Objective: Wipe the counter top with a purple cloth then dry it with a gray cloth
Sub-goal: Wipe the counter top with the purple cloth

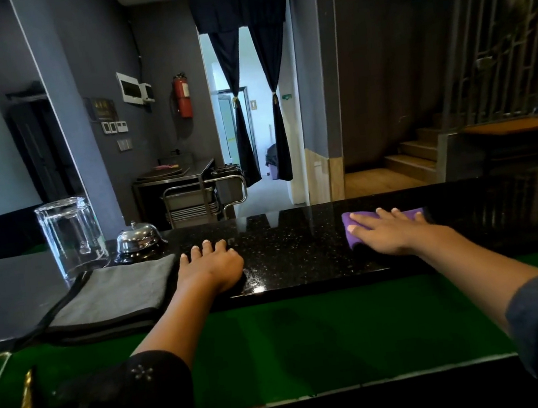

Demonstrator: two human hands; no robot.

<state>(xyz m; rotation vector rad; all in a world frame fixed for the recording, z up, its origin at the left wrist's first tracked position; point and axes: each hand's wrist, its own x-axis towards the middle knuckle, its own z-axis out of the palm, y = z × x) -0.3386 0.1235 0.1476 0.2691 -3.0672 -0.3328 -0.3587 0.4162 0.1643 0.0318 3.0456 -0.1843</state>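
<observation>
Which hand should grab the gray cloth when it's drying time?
Probably the left hand: it rests flat on the counter top right beside the folded gray cloth. The right hand presses the purple cloth.

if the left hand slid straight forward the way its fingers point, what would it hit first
Probably nothing: the left hand points across bare black counter top to its far edge. The bell sits left of that line, though depth is hard to judge.

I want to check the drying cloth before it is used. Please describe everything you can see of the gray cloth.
The gray cloth looks like soft microfiber with a dark border along its edges. It is folded into a flat stack of layers and lies on the black counter top, left of the left hand, whose wrist is close to its right edge. An upturned glass and a bell stand just behind it. Nothing holds it.
</observation>
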